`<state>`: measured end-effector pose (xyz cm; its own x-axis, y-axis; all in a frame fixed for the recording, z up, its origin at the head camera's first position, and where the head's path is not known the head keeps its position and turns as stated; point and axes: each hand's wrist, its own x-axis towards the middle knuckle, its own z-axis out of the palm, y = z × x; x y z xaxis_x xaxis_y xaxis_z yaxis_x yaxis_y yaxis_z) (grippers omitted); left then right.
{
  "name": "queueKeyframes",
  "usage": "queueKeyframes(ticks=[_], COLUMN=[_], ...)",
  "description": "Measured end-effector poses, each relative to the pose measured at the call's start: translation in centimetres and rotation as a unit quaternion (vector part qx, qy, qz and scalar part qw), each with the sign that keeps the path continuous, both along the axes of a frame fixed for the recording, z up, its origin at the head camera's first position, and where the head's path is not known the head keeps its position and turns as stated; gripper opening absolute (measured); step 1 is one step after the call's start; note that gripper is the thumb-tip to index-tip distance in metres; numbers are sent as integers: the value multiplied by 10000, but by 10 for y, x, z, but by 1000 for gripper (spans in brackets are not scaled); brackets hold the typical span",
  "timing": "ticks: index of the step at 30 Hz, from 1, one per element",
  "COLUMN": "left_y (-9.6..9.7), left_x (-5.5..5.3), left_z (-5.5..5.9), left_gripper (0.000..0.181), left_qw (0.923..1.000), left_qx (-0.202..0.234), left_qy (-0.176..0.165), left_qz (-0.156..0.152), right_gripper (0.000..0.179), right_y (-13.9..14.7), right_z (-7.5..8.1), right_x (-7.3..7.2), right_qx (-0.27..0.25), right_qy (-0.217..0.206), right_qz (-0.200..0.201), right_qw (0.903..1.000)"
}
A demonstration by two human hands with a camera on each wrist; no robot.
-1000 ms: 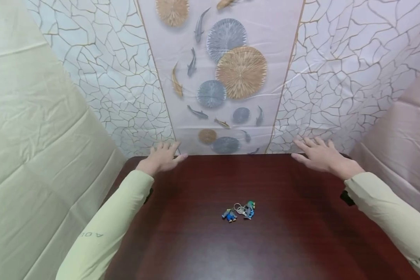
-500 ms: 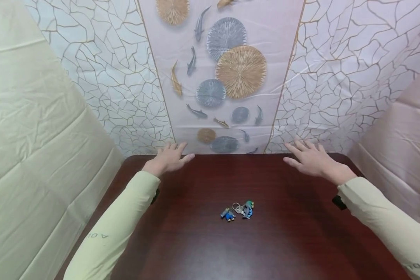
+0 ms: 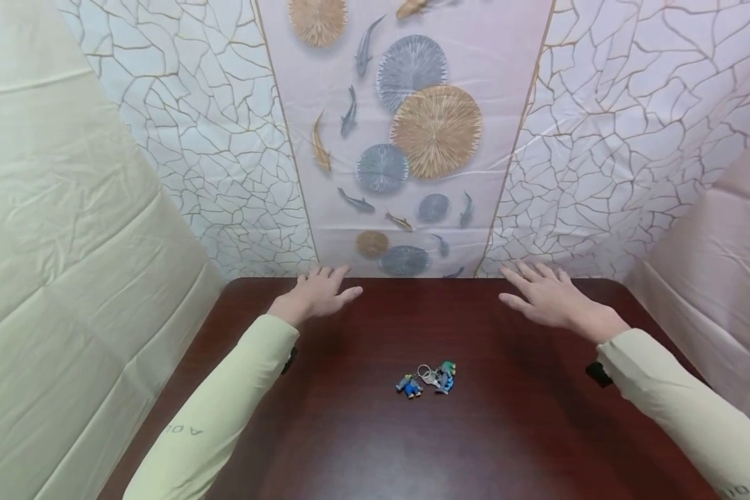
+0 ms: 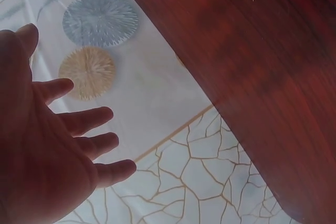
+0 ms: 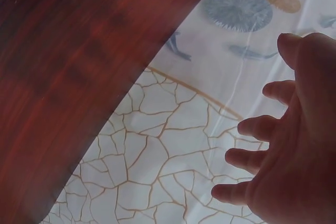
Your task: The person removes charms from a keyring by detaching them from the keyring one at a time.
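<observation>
Near the middle of the dark red-brown table [image 3: 375,437] lies a key ring [image 3: 424,373] with small blue, grey and green figure charms [image 3: 410,385] and what looks like a key on it. My left hand [image 3: 315,295] hovers over the far left part of the table, fingers spread and holding nothing. Over the far right part, my right hand [image 3: 546,298] is held the same way, palm down. Both hands are well apart from the key ring. In the left wrist view the left hand [image 4: 58,135] shows spread fingers; the right wrist view shows the right hand [image 5: 294,140] likewise.
A patterned cloth [image 3: 437,132] with fish and round discs hangs behind the table's far edge. Pale plain cloth [image 3: 87,278] rises on the left side and pinkish cloth [image 3: 719,257] on the right. A dark band [image 3: 598,373] sits at the right wrist.
Both hands have moved inward, closer to each other, and slightly nearer to me. The key ring has stayed where it was on the table.
</observation>
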<state>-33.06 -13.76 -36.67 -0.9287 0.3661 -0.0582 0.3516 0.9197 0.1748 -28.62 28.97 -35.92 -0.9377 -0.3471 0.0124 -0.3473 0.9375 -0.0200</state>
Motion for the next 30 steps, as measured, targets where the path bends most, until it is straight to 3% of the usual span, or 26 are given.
queueKeyframes(ticks=[11,20,30], left_y=[13,29,50], left_x=[10,21,35], left_z=[-14,-30,-44], left_gripper=[67,70,67], left_qw=[9992,9977,9929], left_qx=[215,430,778], left_qy=[182,-414,-638], left_qz=[-297,-331,-627], right_gripper=[65,61,59], right_y=[-13,-27,-42], right_z=[-8,-19,-31], right_x=[9,16,24], right_qx=[-260,-590,-1035], right_qy=[88,35,-11], right_qz=[163,329,385], right_qw=[9995,9977,9939])
